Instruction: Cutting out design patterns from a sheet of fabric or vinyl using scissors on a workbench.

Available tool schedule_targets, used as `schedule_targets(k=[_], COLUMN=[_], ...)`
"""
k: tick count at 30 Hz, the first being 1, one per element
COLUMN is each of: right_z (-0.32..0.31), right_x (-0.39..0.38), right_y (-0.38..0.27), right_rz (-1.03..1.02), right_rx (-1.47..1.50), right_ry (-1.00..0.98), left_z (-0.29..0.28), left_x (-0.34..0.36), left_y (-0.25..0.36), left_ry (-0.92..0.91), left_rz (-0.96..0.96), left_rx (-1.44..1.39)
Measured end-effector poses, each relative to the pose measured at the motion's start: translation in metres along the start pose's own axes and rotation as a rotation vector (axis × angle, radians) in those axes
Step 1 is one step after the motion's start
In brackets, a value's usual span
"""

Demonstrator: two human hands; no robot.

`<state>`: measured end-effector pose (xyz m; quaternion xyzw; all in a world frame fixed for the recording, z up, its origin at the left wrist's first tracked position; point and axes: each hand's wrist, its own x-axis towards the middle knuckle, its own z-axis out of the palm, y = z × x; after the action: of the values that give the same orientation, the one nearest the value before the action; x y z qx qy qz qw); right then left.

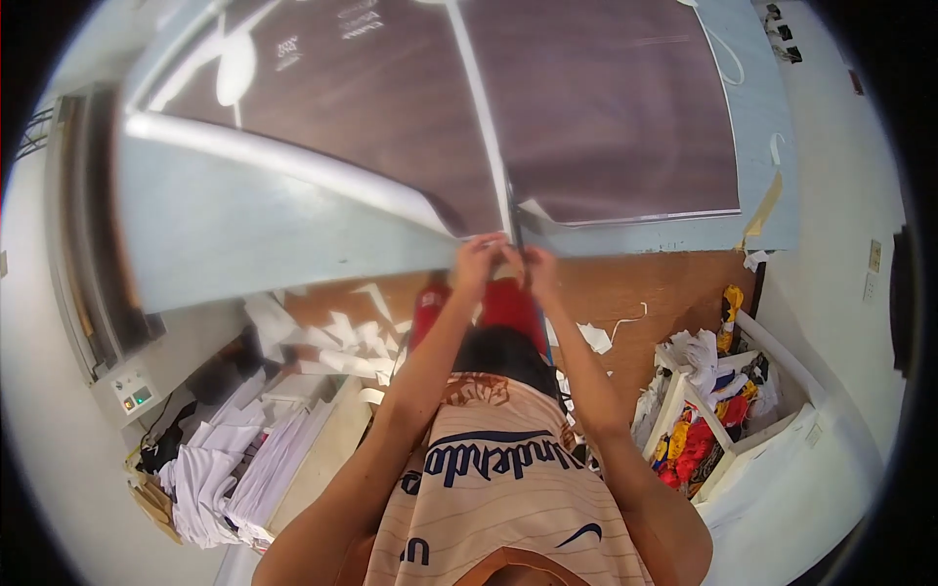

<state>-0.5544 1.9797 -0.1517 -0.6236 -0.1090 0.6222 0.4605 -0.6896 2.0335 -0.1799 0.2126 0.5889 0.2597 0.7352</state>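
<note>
Nearest is the person's pale striped shirt (518, 469). To its left is a messy pile of white cloth (210, 479). To its right is an open white box (728, 457) with bright bits of cloth (689, 444) in it, red, yellow, blue and black. Past those, white scraps (352, 337) lie on the brown floor (625, 283).

Next come the 2 hands, close together at the near edge of the blue table (322, 249). The left hand (479, 262) has its fingers bent in, almost closed, at the near end of a white strip (479, 88). They are blurry, so I can't tell if they pinch it. The right hand (537, 269) is just beside it, fingers curled too, by a thin dark thing (517, 210) that points away from the person. I can't tell if they hold it.

The strip is long and thin. It runs from the hands to the far side, and its far end leans left. It lies between 2 big dark brown sheets on the table. The left sheet (371, 107) has its near edge curled into a white roll (283, 168), which slants from near the left hand to far left. The right sheet (616, 107) lies mostly flat, with 1 near corner (534, 209) curled up. Farther off, a white oval piece (234, 70) lies on the left sheet.
</note>
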Motion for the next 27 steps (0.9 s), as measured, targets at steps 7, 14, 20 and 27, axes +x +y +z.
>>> schedule_targets(k=[7,14,20,27], right_z=[0.0,0.015,0.02,0.042], right_x=[0.045,0.067,0.102,0.124], right_y=[0.002,-0.025,-0.048,-0.086], right_rz=[-0.111,-0.028,-0.141,-0.086], right_rx=[-0.09,-0.044,-0.14,-0.164], right_ry=[-0.037,-0.024,0.034,-0.007], left_z=[0.003,-0.004,0.003,-0.004], left_x=[0.007,0.012,0.017,0.022], left_y=[0.006,0.0,-0.001,-0.002], left_ry=[-0.044,-0.03,-0.034,-0.018], left_rz=[0.03,0.006,0.001,-0.016], left_rx=[-0.066,-0.028,0.083,0.007])
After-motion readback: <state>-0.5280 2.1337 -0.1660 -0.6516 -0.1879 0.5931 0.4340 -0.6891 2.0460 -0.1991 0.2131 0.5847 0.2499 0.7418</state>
